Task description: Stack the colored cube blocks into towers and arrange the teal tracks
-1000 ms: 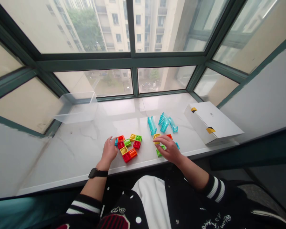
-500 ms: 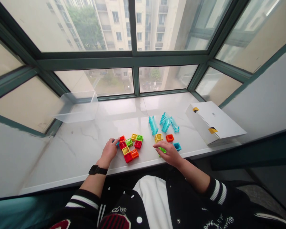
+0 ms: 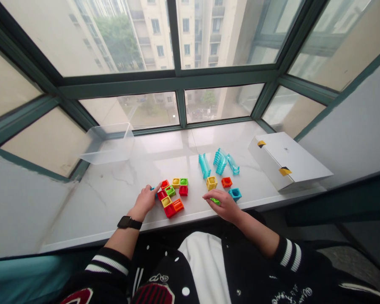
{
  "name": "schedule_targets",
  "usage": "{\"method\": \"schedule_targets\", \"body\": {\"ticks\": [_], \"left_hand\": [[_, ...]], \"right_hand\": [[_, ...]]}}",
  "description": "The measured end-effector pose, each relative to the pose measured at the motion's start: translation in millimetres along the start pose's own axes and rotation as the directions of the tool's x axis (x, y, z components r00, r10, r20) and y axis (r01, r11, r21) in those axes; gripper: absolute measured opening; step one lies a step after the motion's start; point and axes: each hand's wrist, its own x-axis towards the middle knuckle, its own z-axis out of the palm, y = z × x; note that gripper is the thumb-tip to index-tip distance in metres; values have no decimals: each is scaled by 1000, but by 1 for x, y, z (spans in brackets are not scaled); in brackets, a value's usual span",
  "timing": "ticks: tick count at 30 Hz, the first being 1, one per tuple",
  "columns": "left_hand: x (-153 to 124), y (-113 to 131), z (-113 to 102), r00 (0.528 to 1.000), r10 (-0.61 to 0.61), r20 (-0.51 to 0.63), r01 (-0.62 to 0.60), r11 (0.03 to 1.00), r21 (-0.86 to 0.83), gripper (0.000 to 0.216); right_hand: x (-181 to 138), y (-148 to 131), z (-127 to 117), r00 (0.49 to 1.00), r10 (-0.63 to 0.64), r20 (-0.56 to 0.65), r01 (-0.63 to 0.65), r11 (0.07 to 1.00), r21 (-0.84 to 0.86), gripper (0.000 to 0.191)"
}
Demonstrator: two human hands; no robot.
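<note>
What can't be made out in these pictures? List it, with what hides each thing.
All in the head view:
- Green block: mostly hidden by the right hand; whether it is gripped can't be told.
- Blue piece: partly covered by the left hand.
- Mark on the white box: too small to read.
- Jacket: cut off by the bottom edge.
</note>
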Motion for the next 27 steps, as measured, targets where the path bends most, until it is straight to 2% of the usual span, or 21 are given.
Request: {"method": "schedule_targets", "body": {"ticks": [6, 8, 10, 12, 15, 17, 20, 24, 27], "left_hand": [[-3, -1, 5, 1000, -19, -13, 20, 999, 29, 71], [-7, -3, 7, 997, -40, -62, 39, 999, -13, 74], [-13, -1, 7, 985, -67, -161, 52, 994, -95, 73], [-22, 10, 8, 956, -61, -286, 0, 978, -209, 60], [-38, 41, 14, 907, 56, -417, -213, 916, -339, 43], [-46, 65, 23, 888, 145, -437, -318, 880, -354, 43], [-52, 91, 40, 880, 221, -420, -377, 864, -335, 50], [-49, 99, 58, 890, 201, -409, -345, 884, -316, 41], [-48, 99, 62, 890, 217, -401, -350, 889, -296, 44]], "right_hand": [[-4, 0, 2, 1000, 8, 8, -8, 1000, 13, 18], [-4, 0, 2, 1000, 8, 15, -8, 1000, 17, 18], [-3, 0, 3, 1000, 11, 20, -11, 1000, 23, 18], [-2, 0, 4, 1000, 12, 25, -12, 1000, 24, 18], [-1, 0, 8, 999, 6, 38, -7, 1000, 22, 18], [1, 0, 10, 999, -1, 40, 0, 1000, 24, 17], [2, -2, 12, 999, -9, 46, 8, 1000, 27, 17], [0, -3, 9, 999, -4, 44, 3, 1000, 25, 18], [-2, -1, 7, 1000, 4, 23, -5, 1000, 20, 17]]}}
